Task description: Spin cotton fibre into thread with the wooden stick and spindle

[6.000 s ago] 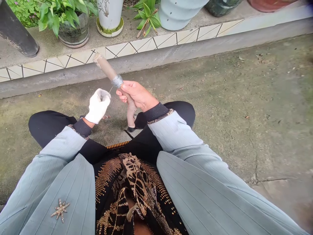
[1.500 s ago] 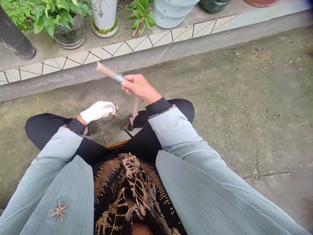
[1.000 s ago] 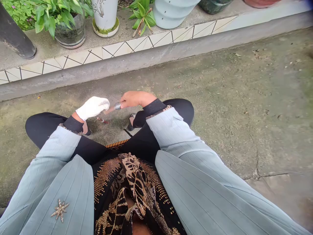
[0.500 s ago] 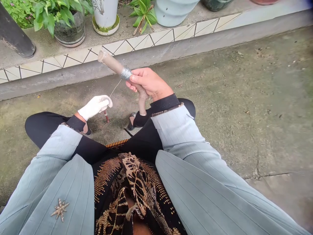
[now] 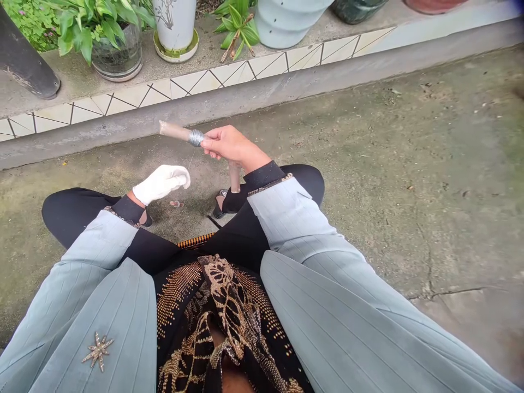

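Head view, my read: right hand (image 5: 231,146) has its fingers clamped on a brown tube (image 5: 175,130), held up over the concrete (image 5: 368,164), wire coil (image 5: 196,137) wound around it. Thin wire (image 5: 191,161) drops toward the gloved left hand (image 5: 161,184), fingers together (glove hides any pinch). Small red bit (image 5: 176,203) lies just below that hand.

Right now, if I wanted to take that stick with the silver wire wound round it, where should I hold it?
Probably by the stick's bare end beyond the wire coil, coming from the far side, away from the person. That end sticks out free, while the right hand holds the other side and a thin strand drops from the coil toward the white-gloved left hand.
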Tool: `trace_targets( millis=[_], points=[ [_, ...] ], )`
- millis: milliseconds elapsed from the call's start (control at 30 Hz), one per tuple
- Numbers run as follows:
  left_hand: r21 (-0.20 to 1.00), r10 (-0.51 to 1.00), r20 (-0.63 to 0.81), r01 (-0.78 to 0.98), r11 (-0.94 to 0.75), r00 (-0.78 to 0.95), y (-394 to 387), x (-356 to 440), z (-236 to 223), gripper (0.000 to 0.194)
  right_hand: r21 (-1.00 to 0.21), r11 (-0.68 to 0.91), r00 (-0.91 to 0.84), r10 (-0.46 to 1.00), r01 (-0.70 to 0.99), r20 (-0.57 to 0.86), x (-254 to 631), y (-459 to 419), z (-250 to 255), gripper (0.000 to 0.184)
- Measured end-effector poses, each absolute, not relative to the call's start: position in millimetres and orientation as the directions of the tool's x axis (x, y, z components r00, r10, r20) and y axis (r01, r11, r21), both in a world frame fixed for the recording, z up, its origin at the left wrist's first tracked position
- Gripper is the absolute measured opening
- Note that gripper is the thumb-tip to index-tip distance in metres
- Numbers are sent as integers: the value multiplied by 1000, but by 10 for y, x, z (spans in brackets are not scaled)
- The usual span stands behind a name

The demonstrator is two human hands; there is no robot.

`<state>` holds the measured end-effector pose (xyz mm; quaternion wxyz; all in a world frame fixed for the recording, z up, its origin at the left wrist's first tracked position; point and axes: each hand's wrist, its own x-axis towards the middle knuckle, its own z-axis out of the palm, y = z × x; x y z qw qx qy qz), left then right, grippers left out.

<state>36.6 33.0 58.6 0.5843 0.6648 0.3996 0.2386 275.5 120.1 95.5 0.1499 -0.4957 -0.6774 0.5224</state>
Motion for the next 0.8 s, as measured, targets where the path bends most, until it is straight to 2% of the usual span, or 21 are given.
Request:
trace_targets(
  millis=[133, 233, 333, 400, 433, 467, 533, 633, 700, 800],
  points=[
    [887, 813, -144, 437, -146, 564, 394, 293, 636, 28, -603, 208, -496, 790, 770, -361, 2678, 1172, 920, 20],
    [796, 812, -169, 564, -222, 558, 434, 268, 701, 26, -480, 359, -589, 621, 800, -517, 2608, 1113, 898, 18],
    [778, 762, -204, 574, -254, 614, 456, 263, 724, 23, -531, 353, -632, 315, 770, -708, 2568, 1045, 893, 12],
    [825, 737, -212, 522, -217, 642, 473, 258, 696, 23, -634, 276, -683, 137, 722, -718, 2600, 1024, 921, 15],
    [859, 742, -210, 482, -170, 637, 483, 254, 670, 25, -702, 223, -732, 99, 676, -674, 2639, 1028, 946, 19],
    [896, 760, -206, 431, -107, 616, 493, 251, 639, 28, -776, 159, -792, 106, 611, -602, 2691, 1041, 975, 26],
    [956, 817, -187, 294, 23, 545, 506, 252, 578, 39, -905, 36, -873, 282, 423, -397, 2811, 1086, 1032, 42],
    [981, 864, -179, 149, 122, 471, 493, 292, 548, 47, -978, -30, -758, 627, 204, -177, 2931, 1157, 1068, 54],
    [980, 865, -187, 144, 134, 466, 466, 339, 582, 43, -979, -32, -632, 759, 201, -155, 2927, 1178, 1044, 52],
    [977, 854, -197, 169, 130, 482, 425, 407, 659, 36, -958, -51, -542, 815, 282, -203, 2838, 1173, 965, 44]
  ],
)
